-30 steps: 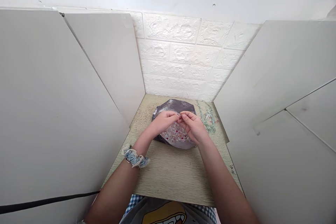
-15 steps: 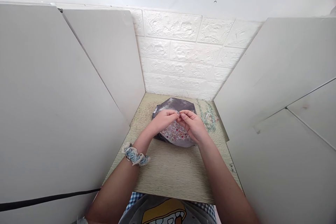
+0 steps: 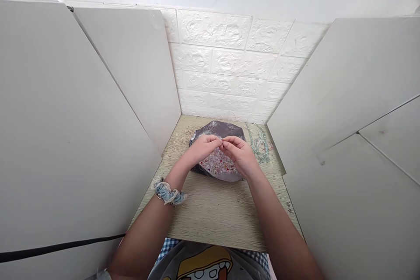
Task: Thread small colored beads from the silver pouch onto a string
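A grey, shiny-lined bag (image 3: 226, 128) lies opened out on the wooden table, with a heap of small white, pink and red beads (image 3: 220, 164) in it. Over the beads, my left hand (image 3: 204, 148) and my right hand (image 3: 239, 152) meet fingertip to fingertip. Both hands are pinched closed. Whatever sits between the fingertips is too small to make out. Right of the bag lie strings of pale green beads (image 3: 261, 145), apart from my right hand.
The wooden table (image 3: 213, 214) ends at a white brick-patterned wall (image 3: 229, 63). Tall white panels stand on the left (image 3: 75, 109) and right (image 3: 354, 96). Small shiny bits (image 3: 288, 207) lie near the right edge. A black strap (image 3: 62, 246) crosses the lower left.
My fingertips have come slightly closer together, still above the beads. The whole view has shifted up a little; the bag and bead strings stay in place.
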Available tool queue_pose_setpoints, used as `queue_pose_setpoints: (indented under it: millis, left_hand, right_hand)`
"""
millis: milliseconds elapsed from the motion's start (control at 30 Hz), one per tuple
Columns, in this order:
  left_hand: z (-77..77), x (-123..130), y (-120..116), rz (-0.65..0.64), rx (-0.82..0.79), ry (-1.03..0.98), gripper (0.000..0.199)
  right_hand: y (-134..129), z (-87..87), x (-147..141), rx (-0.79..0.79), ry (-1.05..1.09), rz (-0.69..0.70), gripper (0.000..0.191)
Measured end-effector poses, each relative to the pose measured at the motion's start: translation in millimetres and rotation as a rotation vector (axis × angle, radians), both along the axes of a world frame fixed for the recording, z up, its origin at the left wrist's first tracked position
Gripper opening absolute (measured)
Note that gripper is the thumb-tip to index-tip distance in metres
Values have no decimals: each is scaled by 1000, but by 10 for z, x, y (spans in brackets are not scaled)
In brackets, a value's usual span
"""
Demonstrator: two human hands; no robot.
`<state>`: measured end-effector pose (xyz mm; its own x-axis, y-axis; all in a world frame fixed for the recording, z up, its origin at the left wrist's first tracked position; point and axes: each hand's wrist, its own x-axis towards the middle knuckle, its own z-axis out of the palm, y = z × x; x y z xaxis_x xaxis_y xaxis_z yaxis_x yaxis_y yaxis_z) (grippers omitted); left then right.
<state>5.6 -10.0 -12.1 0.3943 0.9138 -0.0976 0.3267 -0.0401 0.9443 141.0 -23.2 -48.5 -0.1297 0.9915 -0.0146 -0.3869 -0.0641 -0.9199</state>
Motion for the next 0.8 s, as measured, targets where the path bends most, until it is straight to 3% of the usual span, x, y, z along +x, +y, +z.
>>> queue_pose_setpoints:
  millis: [300, 567, 800]
  left_hand:
    - [-21, -22, 7, -10, 17, -3, 27]
    - [-123, -57, 92, 17, -8, 32, 39]
    - [-119, -59, 86, 52, 6, 27, 31]
  right_hand:
    - [4, -27, 12, 63, -140, -28, 15]
    - [14, -39, 17, 139, -371, -189, 16]
    - [21, -63, 21, 177, -450, -211, 13]
